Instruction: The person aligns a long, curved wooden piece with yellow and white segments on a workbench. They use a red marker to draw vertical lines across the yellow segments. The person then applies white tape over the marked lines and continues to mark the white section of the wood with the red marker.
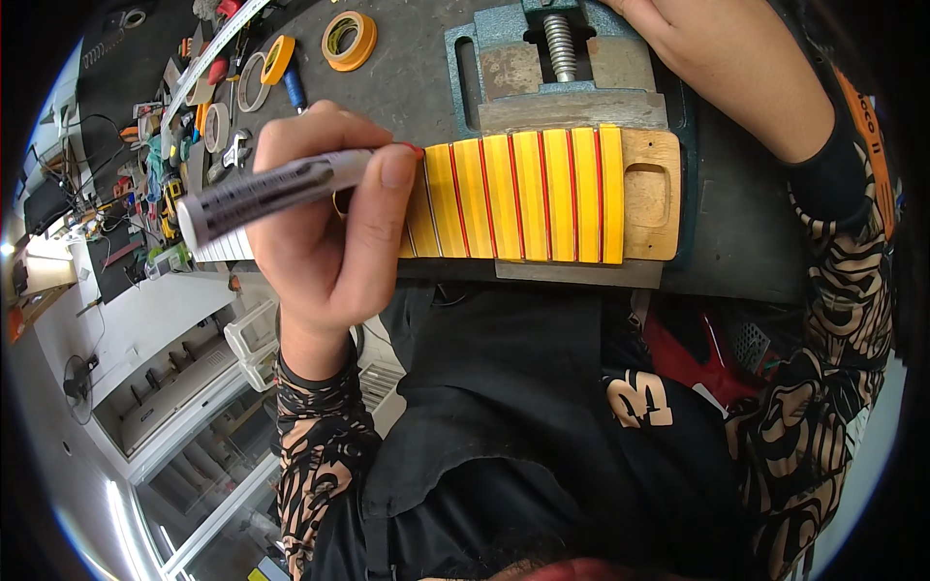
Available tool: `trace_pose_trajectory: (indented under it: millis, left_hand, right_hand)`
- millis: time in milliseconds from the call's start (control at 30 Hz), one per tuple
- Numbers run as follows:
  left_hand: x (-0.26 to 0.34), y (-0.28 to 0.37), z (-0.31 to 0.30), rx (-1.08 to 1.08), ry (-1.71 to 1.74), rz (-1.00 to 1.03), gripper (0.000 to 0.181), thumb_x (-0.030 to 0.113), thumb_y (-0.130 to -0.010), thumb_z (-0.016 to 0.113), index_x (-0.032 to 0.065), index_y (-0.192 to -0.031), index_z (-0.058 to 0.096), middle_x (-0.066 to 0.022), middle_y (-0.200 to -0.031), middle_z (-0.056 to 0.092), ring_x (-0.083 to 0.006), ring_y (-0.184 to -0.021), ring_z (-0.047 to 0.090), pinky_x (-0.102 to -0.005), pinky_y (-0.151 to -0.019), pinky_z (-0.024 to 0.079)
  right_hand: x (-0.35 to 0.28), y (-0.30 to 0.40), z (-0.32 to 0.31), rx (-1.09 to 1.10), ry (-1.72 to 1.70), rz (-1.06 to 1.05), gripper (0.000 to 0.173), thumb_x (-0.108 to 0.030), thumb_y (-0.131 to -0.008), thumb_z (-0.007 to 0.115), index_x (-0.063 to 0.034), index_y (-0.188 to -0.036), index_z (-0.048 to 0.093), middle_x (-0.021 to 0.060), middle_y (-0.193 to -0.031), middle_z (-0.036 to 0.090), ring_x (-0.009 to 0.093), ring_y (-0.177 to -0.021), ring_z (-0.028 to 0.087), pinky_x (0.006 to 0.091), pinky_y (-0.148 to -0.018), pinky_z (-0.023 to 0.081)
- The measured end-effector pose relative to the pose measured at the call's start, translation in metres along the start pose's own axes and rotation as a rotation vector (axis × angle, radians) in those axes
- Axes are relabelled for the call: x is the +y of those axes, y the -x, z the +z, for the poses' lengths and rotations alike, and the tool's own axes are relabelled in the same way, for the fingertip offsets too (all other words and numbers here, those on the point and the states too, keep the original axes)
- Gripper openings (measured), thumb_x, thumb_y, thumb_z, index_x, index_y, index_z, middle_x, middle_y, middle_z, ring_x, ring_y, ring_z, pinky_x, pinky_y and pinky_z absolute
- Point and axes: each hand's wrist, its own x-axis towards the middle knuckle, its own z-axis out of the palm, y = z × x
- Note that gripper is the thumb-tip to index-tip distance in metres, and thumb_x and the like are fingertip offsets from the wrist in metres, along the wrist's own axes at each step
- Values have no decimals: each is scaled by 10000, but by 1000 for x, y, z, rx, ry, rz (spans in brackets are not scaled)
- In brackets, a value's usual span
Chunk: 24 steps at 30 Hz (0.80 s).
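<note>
My left hand point(327, 210) grips a paint marker point(276, 190), its red tip against or close to the upper edge of a guitar neck. Strips of yellow masking tape point(530, 196) cover the fretboard between the frets. Several frets towards the right are red; those beside my hand look silver. Past the tape, the neck's bare wooden end point(650, 194) has a recess and small holes. Under it lies a blue-green machine vise point(574, 109) with metal jaws. At the upper right, my right hand point(647, 18) is near the vise, its fingers mostly cut off by the frame.
Rolls of masking tape point(349, 41) lie on the dark workbench point(407, 87). A blue-handled tool point(293, 88), more tape rolls, a long steel ruler point(211, 58) and many hand tools crowd the left side. The bench's near edge runs in front of my black apron.
</note>
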Motion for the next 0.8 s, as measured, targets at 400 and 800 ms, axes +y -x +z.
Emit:
trace_pose_trajectory:
  millis: [400, 800]
  left_hand:
    - [16, 39, -18, -9, 303, -42, 201, -1, -924, 724, -17, -1078, 597, -143, -809, 672, -215, -645, 644, -321, -597, 511]
    - [-8, 4, -13, 128, 181, -134, 131, 17, -1019, 713, -56, -1070, 616, -91, -955, 709, -61, -714, 635, -200, -650, 479]
  right_hand:
    - [6, 1, 18, 143, 27, -67, 294, -277, -1084, 611, -27, -934, 644, 180, -858, 685, 368, -836, 698, 449, -762, 533]
    - [-6, 0, 8, 128, -4, -49, 279, -263, -1087, 623, -22, -948, 641, 169, -840, 668, 338, -810, 688, 422, -760, 527]
